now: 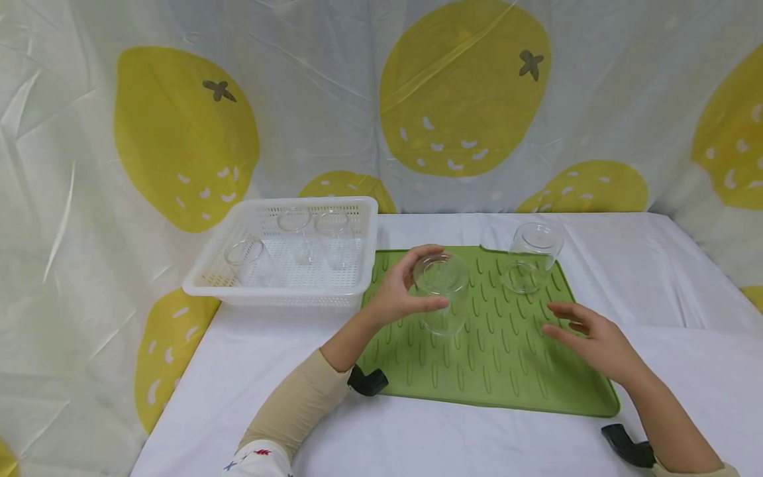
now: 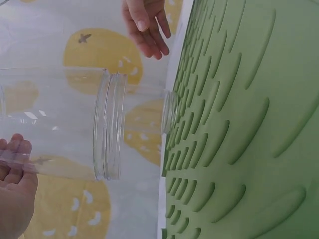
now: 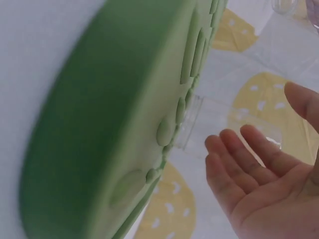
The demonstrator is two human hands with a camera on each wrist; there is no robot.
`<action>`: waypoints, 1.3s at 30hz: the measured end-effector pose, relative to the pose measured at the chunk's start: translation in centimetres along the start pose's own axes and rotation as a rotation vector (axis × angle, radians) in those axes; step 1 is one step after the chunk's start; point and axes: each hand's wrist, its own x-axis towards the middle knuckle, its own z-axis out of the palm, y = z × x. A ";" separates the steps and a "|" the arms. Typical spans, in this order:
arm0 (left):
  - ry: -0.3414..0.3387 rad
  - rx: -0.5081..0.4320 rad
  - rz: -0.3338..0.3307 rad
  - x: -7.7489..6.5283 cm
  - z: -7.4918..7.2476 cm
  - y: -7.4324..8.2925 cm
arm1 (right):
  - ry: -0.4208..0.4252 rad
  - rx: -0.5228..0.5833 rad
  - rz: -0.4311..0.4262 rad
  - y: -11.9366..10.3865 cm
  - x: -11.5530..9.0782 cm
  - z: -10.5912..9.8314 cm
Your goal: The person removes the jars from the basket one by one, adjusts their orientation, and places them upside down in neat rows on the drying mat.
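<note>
In the head view my left hand [image 1: 411, 285] grips a clear jar [image 1: 442, 291] over the green ridged mat [image 1: 477, 371], with thumb and fingers around its upper part. In the left wrist view the held jar's threaded rim [image 2: 109, 124] faces down, with a gap between it and the mat. My right hand [image 1: 602, 341], its fingers loosely extended, hovers above the mat's right side and holds nothing. A second clear jar [image 1: 532, 255] stands upside down at the mat's back right corner, beyond the right hand.
A white perforated basket [image 1: 298, 291] stands left of the mat, with several clear jars [image 1: 247, 255] inside. White cloth [image 1: 429, 437] covers the table. Behind it hangs a lemon-print curtain [image 1: 334, 99]. Black curved pieces [image 1: 628, 447] sit at both wrists.
</note>
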 end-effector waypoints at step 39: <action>0.126 0.134 -0.183 4.6 0.4 -4.7 | -0.232 -0.166 -0.066 1.8 -0.3 1.0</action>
